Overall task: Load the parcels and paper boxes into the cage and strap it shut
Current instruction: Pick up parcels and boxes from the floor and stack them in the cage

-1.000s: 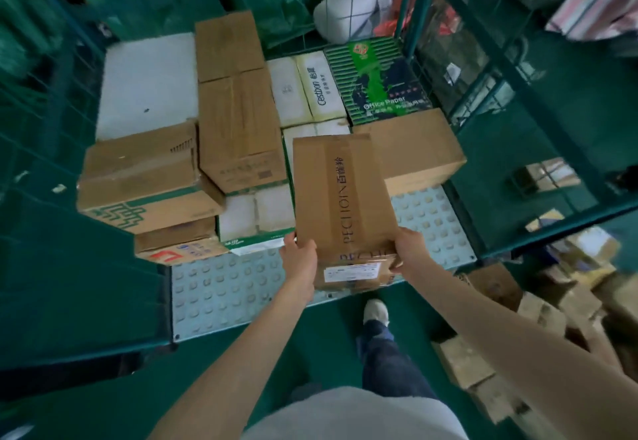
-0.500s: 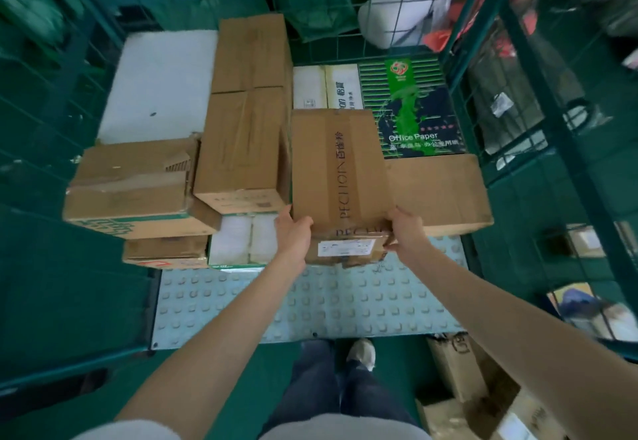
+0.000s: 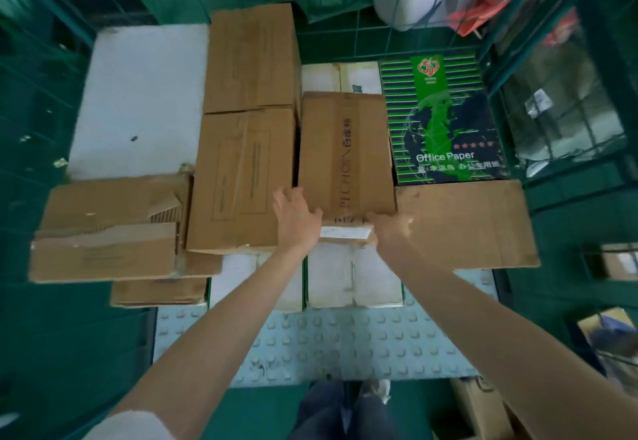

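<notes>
The near end of the long brown cardboard box with printed tape along its top (image 3: 345,153) is half hidden behind both hands, and its white label (image 3: 345,232) is too blurred to read. The left hand (image 3: 297,215) clasps the box's near left corner, fingers spread over the top edge. The right hand (image 3: 390,229) wraps the near right corner; its fingertips go under the box and I cannot see them, though it seems to have a firm hold.

A second ago the box hung out over the studded pale grey floor plate (image 3: 328,343). Now it is pushed deep into the green wire cage (image 3: 345,39), lying flat on the white paper-wrapped reams (image 3: 352,277). It sits between the tall plain brown carton (image 3: 241,177) and the glossy green office-paper box (image 3: 442,122), covering most of the white packs at the back.

Another flat brown carton (image 3: 462,225) lies just beside the right hand. The cartons on the left look creased and torn, and a smooth white slab (image 3: 138,101) lies behind them.
</notes>
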